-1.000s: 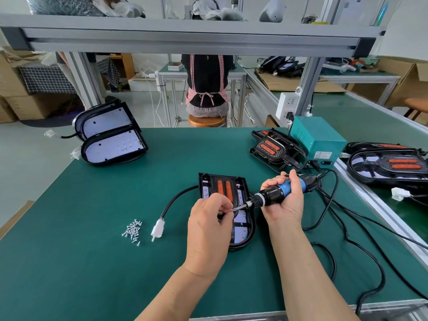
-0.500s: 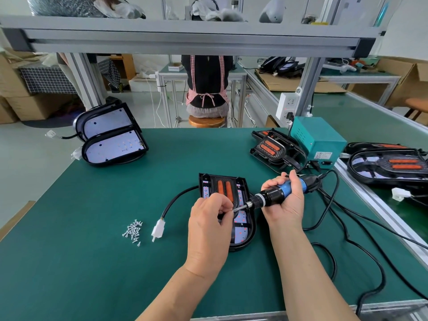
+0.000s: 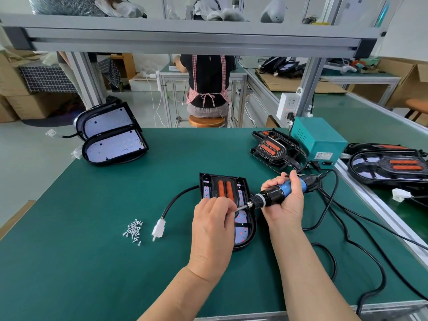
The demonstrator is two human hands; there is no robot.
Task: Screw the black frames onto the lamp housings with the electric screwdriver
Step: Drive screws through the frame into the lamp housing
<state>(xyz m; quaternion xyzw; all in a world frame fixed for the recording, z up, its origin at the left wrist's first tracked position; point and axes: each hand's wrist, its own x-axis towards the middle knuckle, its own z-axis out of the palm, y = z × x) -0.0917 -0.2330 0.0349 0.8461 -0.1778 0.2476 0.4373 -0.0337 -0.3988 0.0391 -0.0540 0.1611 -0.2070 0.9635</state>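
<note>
A lamp housing with a black frame and two orange strips (image 3: 225, 193) lies flat in the middle of the green mat. My right hand (image 3: 283, 202) grips the blue-and-black electric screwdriver (image 3: 278, 193), held nearly level with its bit pointing left over the housing. My left hand (image 3: 214, 225) hovers over the housing's lower left part, its curled fingertips pinching at the bit tip; whether a screw sits there is hidden. A pile of several small silver screws (image 3: 133, 230) lies to the left of the housing's white plug (image 3: 158, 229).
Two housings without frames (image 3: 111, 137) stand at the far left. Black frames (image 3: 272, 149) lie beside the teal power box (image 3: 318, 140); framed lamps (image 3: 389, 165) sit at the right. Black cables (image 3: 347, 235) loop over the mat at right. A person sits on a stool beyond the bench.
</note>
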